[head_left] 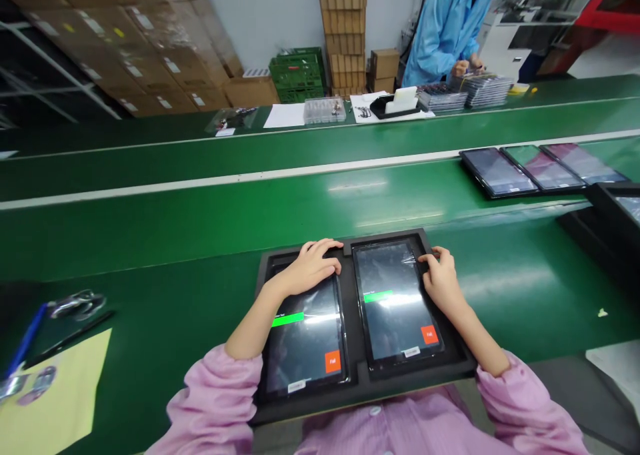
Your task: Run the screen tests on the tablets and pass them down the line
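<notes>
A black foam tray (356,335) lies before me, with two tablets in its side-by-side recesses. Both screens are lit, each with a green bar and a red box reading "Fail". My left hand (313,268) rests across the upper part of the left tablet (305,341), fingers stretched toward the tray's middle divider. It is open and covers the tablet's top right area. At the right tablet's (395,308) upper right edge, my right hand (443,278) is closed with bent fingers over the tray's side rim. Thumb and forefinger point at the tablet's edge; exact contact is unclear.
Three tablets (500,171) lie on the green bench (175,221) at right, near more black trays (605,241). Yellow paper (75,388), a black pen (70,340) and a coiled cable (80,303) sit at left. Across the bench, a person in blue (435,28) handles stacked flat items (487,89).
</notes>
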A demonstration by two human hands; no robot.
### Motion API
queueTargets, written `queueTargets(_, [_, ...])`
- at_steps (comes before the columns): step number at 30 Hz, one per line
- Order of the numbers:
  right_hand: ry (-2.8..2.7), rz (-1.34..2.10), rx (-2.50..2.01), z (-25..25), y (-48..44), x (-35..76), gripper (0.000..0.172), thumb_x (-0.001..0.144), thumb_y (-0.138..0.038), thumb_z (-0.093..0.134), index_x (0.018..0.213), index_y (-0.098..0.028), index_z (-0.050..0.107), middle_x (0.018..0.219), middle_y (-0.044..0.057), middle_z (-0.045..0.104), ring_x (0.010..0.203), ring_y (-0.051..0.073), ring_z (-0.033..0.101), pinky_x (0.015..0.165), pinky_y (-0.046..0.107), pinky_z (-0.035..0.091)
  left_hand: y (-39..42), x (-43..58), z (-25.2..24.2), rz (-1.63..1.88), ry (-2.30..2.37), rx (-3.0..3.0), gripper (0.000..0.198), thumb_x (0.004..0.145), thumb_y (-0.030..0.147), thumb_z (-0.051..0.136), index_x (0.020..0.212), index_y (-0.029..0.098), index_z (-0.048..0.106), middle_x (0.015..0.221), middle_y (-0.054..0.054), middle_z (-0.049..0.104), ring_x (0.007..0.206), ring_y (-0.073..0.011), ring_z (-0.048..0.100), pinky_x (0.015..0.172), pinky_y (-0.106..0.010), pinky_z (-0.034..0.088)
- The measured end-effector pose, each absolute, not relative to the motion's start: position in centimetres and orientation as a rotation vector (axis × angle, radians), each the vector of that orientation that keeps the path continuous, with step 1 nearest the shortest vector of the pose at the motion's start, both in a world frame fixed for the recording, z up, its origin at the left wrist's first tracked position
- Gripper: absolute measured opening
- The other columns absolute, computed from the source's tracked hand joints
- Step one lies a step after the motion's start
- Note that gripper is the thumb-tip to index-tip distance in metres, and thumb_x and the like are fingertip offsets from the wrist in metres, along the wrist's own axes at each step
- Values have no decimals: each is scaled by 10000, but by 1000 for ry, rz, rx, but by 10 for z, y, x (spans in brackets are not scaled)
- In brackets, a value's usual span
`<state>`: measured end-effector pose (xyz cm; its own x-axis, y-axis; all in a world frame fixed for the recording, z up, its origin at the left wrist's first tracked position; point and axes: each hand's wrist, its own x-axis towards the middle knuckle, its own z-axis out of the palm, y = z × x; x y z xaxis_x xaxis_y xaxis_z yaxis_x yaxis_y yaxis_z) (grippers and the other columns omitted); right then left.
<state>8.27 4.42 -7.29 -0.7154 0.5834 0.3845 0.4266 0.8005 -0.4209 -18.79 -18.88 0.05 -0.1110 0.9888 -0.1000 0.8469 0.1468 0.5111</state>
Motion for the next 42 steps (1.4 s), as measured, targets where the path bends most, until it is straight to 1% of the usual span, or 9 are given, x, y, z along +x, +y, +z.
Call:
queueTargets(15, [-2414,674,-742,-79,57,82,392,749,-83,441,997,-203,720,1179,129,456,1055,284,526,1011,537,457,-183,-181,4,389,2096,1762,336,979,315,388,857,248,694,1422,-46,439,1375,-308,332,1164,-593,167])
queueTargets(17, [-2398,655,-736,-73,54,83,368,789,-101,449,1022,-203,715,1172,133,467,1072,292,520,1001,536,457,-189,-185,7,435,2044,1741,370,1004,351,342,939,265,696,1461,-38,423,1385,-294,335,1180,-565,179])
queueTargets(20, [-2405,594,-605,-57,47,86,254,906,-228,505,1014,-220,734,1183,135,500,1122,307,496,994,524,442,-202,-192,11,485,2011,1669,393,1005,487,360,1246,304,611,1564,-70,324,1452,-319,267,1194,-564,186])
queueTargets(23, [-2539,609,-274,-41,40,91,334,990,-312,455,897,-266,772,1228,102,548,1153,296,488,982,499,422,-209,-196,9,390,1989,1695,750,866,633,590,1504,315,358,1654,-131,141,1522,-390,101,1200,-627,72])
queueTargets(26, [-2597,643,13,-32,37,93,436,1020,-292,377,877,-290,789,1256,77,576,1152,281,490,969,481,412,-210,-195,2,249,1929,1770,1202,653,688,775,1588,274,142,1672,-189,-38,1522,-445,-50,1180,-663,-25])
queueTargets(31, [-2595,576,60,-31,35,92,445,1019,-293,392,828,-291,794,1261,68,595,1153,283,495,978,491,385,-206,-193,-3,196,1949,1783,1378,586,661,831,1598,263,-15,1663,-213,-99,1511,-445,-120,1167,-672,-59])
queueTargets(36, [-2336,686,-307,-41,43,97,431,1016,-327,352,895,-259,760,1177,92,577,1108,270,530,973,474,414,-230,-206,12,425,1900,1684,1270,724,694,722,1583,281,-118,1678,-180,-4,1536,-395,-5,1199,-636,-9])
queueTargets(40, [-2223,916,-647,-64,59,96,286,923,-383,494,1088,-224,665,1167,116,549,1135,281,526,966,462,458,-267,-219,3,723,2257,1345,939,838,724,563,1574,305,158,1670,-144,122,1536,-393,33,1181,-671,-16])
queueTargets(42, [-2178,1153,-717,-77,66,92,416,869,-408,537,1245,-232,566,1231,120,533,1144,276,530,942,448,482,-280,-222,-15,1006,2396,1098,870,865,765,450,1544,262,239,1623,-156,242,1522,-364,153,1212,-619,57])
